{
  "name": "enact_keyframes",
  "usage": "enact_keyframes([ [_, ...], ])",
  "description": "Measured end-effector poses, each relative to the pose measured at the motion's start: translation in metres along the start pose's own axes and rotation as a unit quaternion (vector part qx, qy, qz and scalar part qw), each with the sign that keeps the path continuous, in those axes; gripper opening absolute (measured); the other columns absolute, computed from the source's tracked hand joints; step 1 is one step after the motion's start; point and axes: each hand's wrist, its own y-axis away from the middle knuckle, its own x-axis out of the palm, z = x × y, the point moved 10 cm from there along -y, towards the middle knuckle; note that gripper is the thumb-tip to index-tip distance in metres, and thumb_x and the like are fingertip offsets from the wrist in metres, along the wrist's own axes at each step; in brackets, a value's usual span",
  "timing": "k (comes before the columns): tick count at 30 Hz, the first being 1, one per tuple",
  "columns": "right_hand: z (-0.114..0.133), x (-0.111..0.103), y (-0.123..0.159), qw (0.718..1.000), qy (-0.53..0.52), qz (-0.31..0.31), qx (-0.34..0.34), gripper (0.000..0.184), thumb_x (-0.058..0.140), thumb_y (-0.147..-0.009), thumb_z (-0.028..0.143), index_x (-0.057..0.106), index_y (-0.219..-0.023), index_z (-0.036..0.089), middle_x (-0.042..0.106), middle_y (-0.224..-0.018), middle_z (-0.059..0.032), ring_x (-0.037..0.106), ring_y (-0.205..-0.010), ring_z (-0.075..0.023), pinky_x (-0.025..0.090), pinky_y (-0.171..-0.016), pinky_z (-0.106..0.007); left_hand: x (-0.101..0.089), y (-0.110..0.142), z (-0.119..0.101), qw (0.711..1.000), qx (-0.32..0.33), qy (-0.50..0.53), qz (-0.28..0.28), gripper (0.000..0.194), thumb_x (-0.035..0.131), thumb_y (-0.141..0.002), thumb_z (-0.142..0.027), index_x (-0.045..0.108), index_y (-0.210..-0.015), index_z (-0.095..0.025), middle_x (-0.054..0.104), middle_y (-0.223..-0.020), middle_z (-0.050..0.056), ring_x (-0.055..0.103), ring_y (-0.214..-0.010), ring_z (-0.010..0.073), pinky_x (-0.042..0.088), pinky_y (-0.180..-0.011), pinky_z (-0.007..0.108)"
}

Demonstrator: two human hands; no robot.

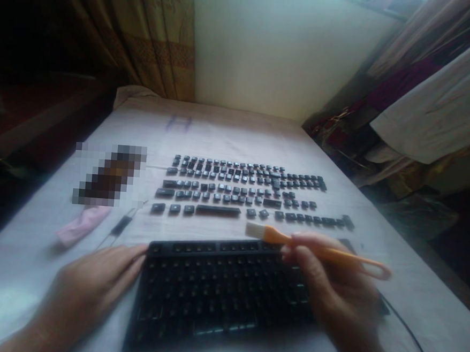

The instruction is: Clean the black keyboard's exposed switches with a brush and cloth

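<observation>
- As seen from the head camera, work on a black keyboard point(219, 287) at the lower centre of the frame looks partway along.
- Already off: many black keycaps point(230, 177) lie in rows across the middle of the frame, on a pale cloth-covered surface point(238, 130). A long space bar point(218, 211) sits in the nearest row, among smaller caps.
- The keyboard body appears to be bare of caps, its grid of small sockets showing, though blur hides the detail and any dirt.
- At the right of centre, the right hand point(321, 268) is closed around the orange handle of a brush point(267, 233). Its pale bristles point left, near the keyboard's far edge; whether they touch it is unclear.
- At the lower left, the left hand point(103, 274) has its fingers close together, their tips at the keyboard's upper left corner. How firmly they grip, if at all, cannot be told.
- Not yet done, by the look of it: no cap can be made out back on the body, and how much brushing is finished cannot be judged.
- Left of the rows lies a pink cloth point(84, 227); at lower right runs a dark cable point(409, 333).
</observation>
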Motion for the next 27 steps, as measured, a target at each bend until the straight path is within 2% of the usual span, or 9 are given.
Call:
enact_keyframes([
  [4,0.008,0.000,0.003,0.994,0.061,0.015,-0.091,0.018,0.062,-0.089,0.009,0.070,-0.097,0.023,0.074,-0.082,0.0013,0.073,-0.070,-0.0133,0.062,-0.069,-0.021,0.000,0.000,-0.002,1.000,0.012,-0.018,0.004,0.032,0.041,-0.102,-0.040,0.068,-0.104,-0.023,0.078,-0.092,-0.004,0.075,-0.078,0.0135,0.059,-0.068,0.024],
  [6,0.008,0.004,0.006,0.991,0.066,0.020,-0.115,0.019,0.059,-0.088,0.006,0.068,-0.094,0.022,0.072,-0.081,0.0010,0.071,-0.070,-0.0132,0.061,-0.068,-0.021,0.000,0.000,-0.002,1.000,0.012,-0.022,0.007,0.033,0.039,-0.103,-0.041,0.067,-0.104,-0.024,0.078,-0.092,-0.004,0.075,-0.078,0.0131,0.058,-0.068,0.023],
  [12,0.011,0.021,0.009,0.988,0.055,0.071,-0.129,0.021,0.054,-0.088,0.003,0.065,-0.094,0.019,0.069,-0.076,0.0001,0.069,-0.065,-0.0123,0.057,-0.061,-0.021,0.002,0.004,0.002,1.000,0.004,-0.009,0.001,0.033,0.041,-0.102,-0.045,0.068,-0.105,-0.026,0.078,-0.093,-0.005,0.075,-0.078,0.0132,0.058,-0.069,0.023],
  [20,0.020,0.037,0.009,0.972,0.070,0.128,-0.185,0.023,0.053,-0.086,0.002,0.064,-0.095,0.019,0.072,-0.074,-0.0026,0.070,-0.060,-0.0162,0.058,-0.059,-0.027,0.009,0.011,0.012,1.000,-0.011,0.000,0.015,0.035,0.044,-0.101,-0.049,0.070,-0.109,-0.028,0.079,-0.097,-0.006,0.075,-0.079,0.0124,0.058,-0.070,0.020],
  [24,0.023,0.037,0.011,0.973,0.041,0.135,-0.183,0.029,0.055,-0.085,0.000,0.065,-0.102,0.020,0.075,-0.079,-0.0038,0.073,-0.064,-0.0174,0.060,-0.060,-0.028,0.016,0.018,0.020,0.998,-0.042,0.010,0.040,0.035,0.046,-0.099,-0.051,0.070,-0.112,-0.029,0.078,-0.102,-0.005,0.075,-0.084,0.0133,0.058,-0.078,0.021],
  [27,0.025,0.029,0.011,0.979,0.031,0.114,-0.166,0.032,0.054,-0.085,-0.001,0.065,-0.104,0.021,0.075,-0.080,-0.0036,0.073,-0.067,-0.0183,0.061,-0.062,-0.029,0.020,0.025,0.024,0.997,-0.050,0.011,0.055,0.035,0.047,-0.099,-0.052,0.069,-0.115,-0.030,0.077,-0.106,-0.005,0.074,-0.088,0.0143,0.057,-0.084,0.023],
])
